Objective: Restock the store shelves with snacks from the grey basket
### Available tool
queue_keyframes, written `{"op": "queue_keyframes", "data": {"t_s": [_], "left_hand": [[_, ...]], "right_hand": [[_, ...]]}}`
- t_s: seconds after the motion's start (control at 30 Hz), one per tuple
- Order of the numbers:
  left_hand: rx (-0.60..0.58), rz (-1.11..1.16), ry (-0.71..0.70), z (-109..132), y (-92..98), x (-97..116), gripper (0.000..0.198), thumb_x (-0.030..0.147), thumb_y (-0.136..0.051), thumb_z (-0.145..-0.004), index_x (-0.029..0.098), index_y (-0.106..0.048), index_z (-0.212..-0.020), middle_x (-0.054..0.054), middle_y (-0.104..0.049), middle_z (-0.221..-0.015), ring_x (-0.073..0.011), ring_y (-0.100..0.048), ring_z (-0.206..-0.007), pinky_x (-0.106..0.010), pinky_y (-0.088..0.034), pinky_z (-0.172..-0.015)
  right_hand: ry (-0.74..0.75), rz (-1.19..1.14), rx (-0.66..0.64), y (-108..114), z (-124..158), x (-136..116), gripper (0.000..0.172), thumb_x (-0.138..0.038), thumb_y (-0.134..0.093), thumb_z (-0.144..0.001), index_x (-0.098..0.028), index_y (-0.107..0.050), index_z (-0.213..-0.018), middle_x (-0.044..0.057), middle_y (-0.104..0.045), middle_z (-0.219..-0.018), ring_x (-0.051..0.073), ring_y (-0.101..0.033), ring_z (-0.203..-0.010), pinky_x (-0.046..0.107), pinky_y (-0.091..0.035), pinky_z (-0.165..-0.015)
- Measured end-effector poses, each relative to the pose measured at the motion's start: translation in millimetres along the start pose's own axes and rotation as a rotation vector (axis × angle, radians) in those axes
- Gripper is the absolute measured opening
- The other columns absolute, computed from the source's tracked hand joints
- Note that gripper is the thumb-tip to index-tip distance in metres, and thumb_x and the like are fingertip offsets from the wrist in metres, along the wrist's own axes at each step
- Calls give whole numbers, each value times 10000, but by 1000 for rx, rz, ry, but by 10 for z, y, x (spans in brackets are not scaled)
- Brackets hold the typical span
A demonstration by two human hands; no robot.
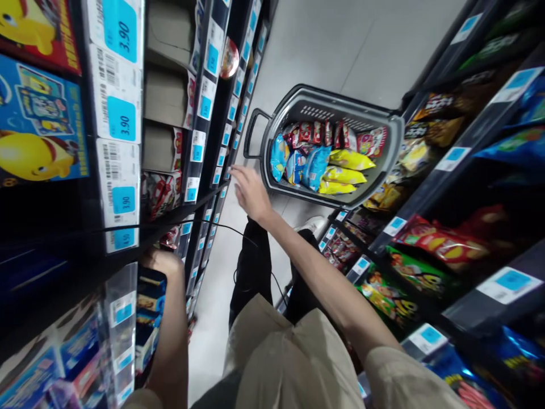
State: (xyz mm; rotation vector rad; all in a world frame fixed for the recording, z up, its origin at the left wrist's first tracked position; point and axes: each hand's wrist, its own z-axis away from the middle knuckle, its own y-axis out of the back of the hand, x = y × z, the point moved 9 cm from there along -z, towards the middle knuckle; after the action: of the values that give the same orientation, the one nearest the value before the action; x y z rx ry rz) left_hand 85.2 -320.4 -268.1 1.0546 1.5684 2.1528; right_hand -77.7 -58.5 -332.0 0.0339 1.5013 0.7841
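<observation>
My left hand (164,261) reaches into the left shelf, just under a black shelf edge. Its fingers are hidden in the shadow there, so what they touch does not show. Close above it are red-and-white snack packets (164,193) in a shelf compartment. My right hand (252,194) is held out over the aisle with its fingers stretched and nothing in them. Its fingertips are nearest the price-tagged edge (218,175) of the left shelf; whether they touch it I cannot tell. Beyond this hand stands a grey shopping basket (336,99), holding yellow bags (340,175), blue bags (317,166) and red packets (305,132).
Shelves with bagged snacks (447,241) line the right side, close to the basket. Boxed goods (40,122) and price labels (121,196) fill the left side. A thin black cable (221,225) crosses the view. The grey floor (327,40) runs between the shelves.
</observation>
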Motion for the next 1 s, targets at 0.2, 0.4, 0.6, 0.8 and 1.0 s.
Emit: {"op": "queue_keyframes", "data": {"t_s": [0.2,0.4,0.6,0.8,1.0], "left_hand": [[393,361,-94,1342,210,106,170,147,-565,-909,257,-529,-1034,23,-523,-935,-166,-576,-838,-325,-504,-754],[-457,410,-531,2334,-648,1426,217,79,-526,-943,270,-611,-1001,-31,-642,-936,-207,-656,-894,-385,-583,-765],[-1045,-181,-1051,2445,-2644,2246,564,15,-511,-873,147,-541,-1421,-176,-548,-1522,-296,-493,-1441,-468,-440,-1177],[-1034,-840,-1072,1629,-4060,2143,581,-19,-446,-903,46,-494,-1478,-266,-604,-1439,-331,-551,-1386,-474,-378,-1162],[-989,-934,-1025,1533,-4179,1995,467,19,-434,-942,39,-541,-1396,-269,-665,-1280,-317,-620,-1237,-426,-418,-1060]], "right_hand": [[-502,421,-125,468,1018,1714,659,-75,-523,-866,-71,-416,-1516,219,-429,-1569,329,-396,-1411,474,-361,-1172],[-883,636,-362,814,1972,2726,678,-102,-572,-871,-77,-399,-1526,224,-490,-1520,316,-440,-1381,452,-323,-1168],[-943,707,-372,1138,2329,3199,600,-96,-564,-880,-134,-496,-1475,187,-572,-1464,298,-492,-1352,470,-237,-1194],[-791,755,-340,1294,2455,3492,473,-48,-343,-962,-135,-654,-1307,181,-709,-1255,288,-555,-1244,433,-199,-1180],[-783,635,-343,1208,2496,3508,469,-43,-336,-949,-79,-658,-1287,238,-706,-1214,314,-583,-1149,433,-316,-1047]]}}
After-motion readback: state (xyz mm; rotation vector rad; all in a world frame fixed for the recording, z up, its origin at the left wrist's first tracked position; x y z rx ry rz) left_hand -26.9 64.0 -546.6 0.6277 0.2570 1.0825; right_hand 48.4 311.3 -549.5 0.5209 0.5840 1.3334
